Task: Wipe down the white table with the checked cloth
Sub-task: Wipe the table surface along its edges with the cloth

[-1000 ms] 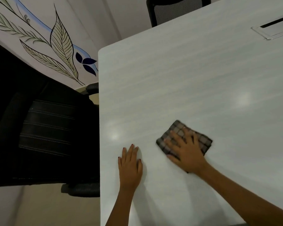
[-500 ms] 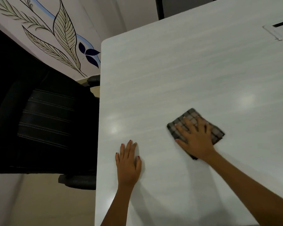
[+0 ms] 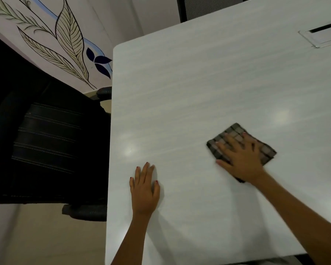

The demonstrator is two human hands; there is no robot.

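Checked cloth (image 3: pixel 234 131) folded into square, flat on white surface (image 3: pixel 189 92), right of middle, nearer near edge than far edge. Right hand (image 3: pixel 241 159) flat on top of cloth, fingers straight and spread, pressing down, not gripping; thumb off cloth, on bare surface. Left hand (image 3: pixel 144 190) palm-down near left edge, fingers straight and together, holding nothing. Hands well apart. Black chair (image 3: pixel 46 142) against left edge, armrest (image 3: pixel 84 212) just beside it. Mesh chair (image 3: pixel 208 6) at far edge. Metal cable slot (image 3: pixel 323 36) far right. Leaf mural (image 3: pixel 65 39) on wall.
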